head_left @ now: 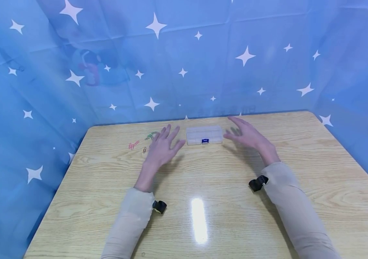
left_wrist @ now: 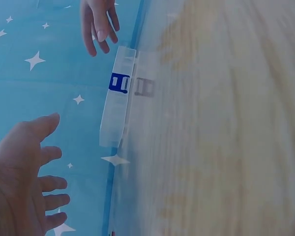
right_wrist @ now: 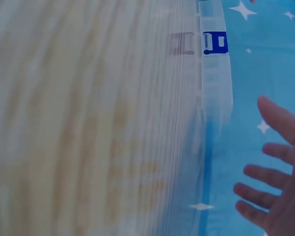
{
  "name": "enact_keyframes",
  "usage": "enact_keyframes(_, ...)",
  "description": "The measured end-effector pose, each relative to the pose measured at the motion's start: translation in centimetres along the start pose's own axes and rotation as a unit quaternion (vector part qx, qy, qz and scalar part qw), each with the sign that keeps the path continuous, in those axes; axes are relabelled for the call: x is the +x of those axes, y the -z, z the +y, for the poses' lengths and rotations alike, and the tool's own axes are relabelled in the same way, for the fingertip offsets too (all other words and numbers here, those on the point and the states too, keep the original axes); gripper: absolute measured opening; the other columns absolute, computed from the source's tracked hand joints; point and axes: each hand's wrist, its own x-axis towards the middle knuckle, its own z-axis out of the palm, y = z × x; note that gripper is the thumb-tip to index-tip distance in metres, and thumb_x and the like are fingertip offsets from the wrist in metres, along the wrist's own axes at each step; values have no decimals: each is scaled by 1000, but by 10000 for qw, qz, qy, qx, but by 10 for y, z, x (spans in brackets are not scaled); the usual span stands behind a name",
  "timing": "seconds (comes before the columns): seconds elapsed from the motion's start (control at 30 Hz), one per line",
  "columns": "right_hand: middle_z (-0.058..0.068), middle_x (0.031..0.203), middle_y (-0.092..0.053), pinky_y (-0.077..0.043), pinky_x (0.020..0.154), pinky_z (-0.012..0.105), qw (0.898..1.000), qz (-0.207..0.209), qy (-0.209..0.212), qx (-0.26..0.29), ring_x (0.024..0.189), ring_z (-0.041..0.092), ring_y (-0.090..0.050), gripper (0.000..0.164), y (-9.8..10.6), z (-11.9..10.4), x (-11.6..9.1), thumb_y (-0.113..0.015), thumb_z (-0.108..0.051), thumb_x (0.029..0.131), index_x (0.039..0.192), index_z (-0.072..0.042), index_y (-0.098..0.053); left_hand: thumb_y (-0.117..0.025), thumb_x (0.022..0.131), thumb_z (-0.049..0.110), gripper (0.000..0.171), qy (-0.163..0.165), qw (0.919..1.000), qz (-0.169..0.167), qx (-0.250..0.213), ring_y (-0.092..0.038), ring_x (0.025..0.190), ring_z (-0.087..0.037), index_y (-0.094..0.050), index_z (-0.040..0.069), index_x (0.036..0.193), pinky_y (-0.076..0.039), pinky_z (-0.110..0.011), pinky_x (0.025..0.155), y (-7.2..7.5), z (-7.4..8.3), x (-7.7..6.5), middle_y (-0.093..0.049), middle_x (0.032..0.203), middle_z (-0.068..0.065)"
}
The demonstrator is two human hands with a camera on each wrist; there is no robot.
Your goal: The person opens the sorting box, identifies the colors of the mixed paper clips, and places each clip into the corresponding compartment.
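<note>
A clear plastic box (head_left: 204, 135) with a blue latch (head_left: 205, 141) lies closed near the table's back edge, between the two hands. To its left, my left hand (head_left: 163, 148) is spread with fingers apart and holds nothing; in the head view it partly covers some paper clips. My right hand (head_left: 246, 135) reaches in from the right, fingers extended beside the box's right end, also holding nothing. Green paper clips (head_left: 150, 136), pink paper clips (head_left: 132, 145) and a dark paper clip (head_left: 144, 150) lie left of the left hand. Both wrist views show the box's latch side.
The light wood table (head_left: 222, 216) ends at the back against a blue curtain (head_left: 184, 54) with white stars. A black wrist camera (head_left: 159, 207) sits on the left sleeve, and another wrist camera (head_left: 258, 183) on the right one.
</note>
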Motion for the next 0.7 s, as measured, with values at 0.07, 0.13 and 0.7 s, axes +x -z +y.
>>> enact_keyframes(0.07,16,166,-17,-13,118,63,10000,-19,59,28,151,40,-14,85,-1,0,2,-63,-47,98,163,-15,-17,-34,103,62,71,-23,10000,-43,-37,-16,152,-36,-26,22,161,-10,-51,122,-2,2,2,-15,166,-14)
enact_keyframes(0.13,18,165,-19,-14,119,61,9999,-23,129,5,151,41,-16,85,-1,0,5,-64,-45,98,162,-12,-19,-36,104,61,70,-46,10000,-55,-30,-16,152,-36,-26,23,161,-12,-51,122,-4,4,3,-16,166,-14)
enact_keyframes(0.7,15,166,-19,-19,118,60,9988,-284,-29,404,147,42,-26,87,-11,-1,15,-70,-37,96,162,-12,-18,-43,107,48,63,-531,9980,155,-296,-38,142,-39,-39,9,155,-30,-50,117,-15,19,12,-38,156,-24)
